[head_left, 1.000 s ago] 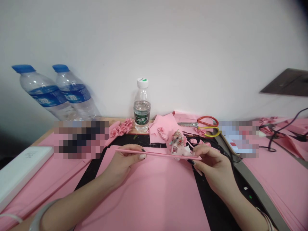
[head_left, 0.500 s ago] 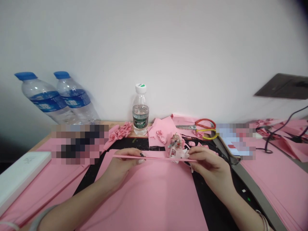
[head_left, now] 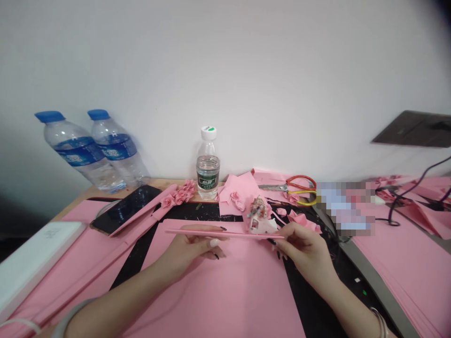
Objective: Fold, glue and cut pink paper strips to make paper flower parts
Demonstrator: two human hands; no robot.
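Note:
A long narrow pink paper strip (head_left: 243, 233) hangs level just above a large pink sheet (head_left: 218, 277) on a black cutting mat (head_left: 310, 300). My left hand (head_left: 192, 246) pinches the strip near its left part, thumb on top. My right hand (head_left: 303, 246) grips the strip's right end with closed fingers. Just beyond the strip lies a small white glue gun (head_left: 260, 223) with a decorated top.
Two big blue-capped water bottles (head_left: 95, 148) and a small white-capped bottle (head_left: 208, 164) stand by the wall. A phone (head_left: 125, 209), pink paper roses (head_left: 178, 195), scissors (head_left: 298, 188), paper scraps, a white box (head_left: 31, 256) at left and cables (head_left: 412, 197) at right surround the mat.
The view has shifted slightly, so the bottles sit further right. My left hand slid a little to the right along the strip; both hands keep hold of it.

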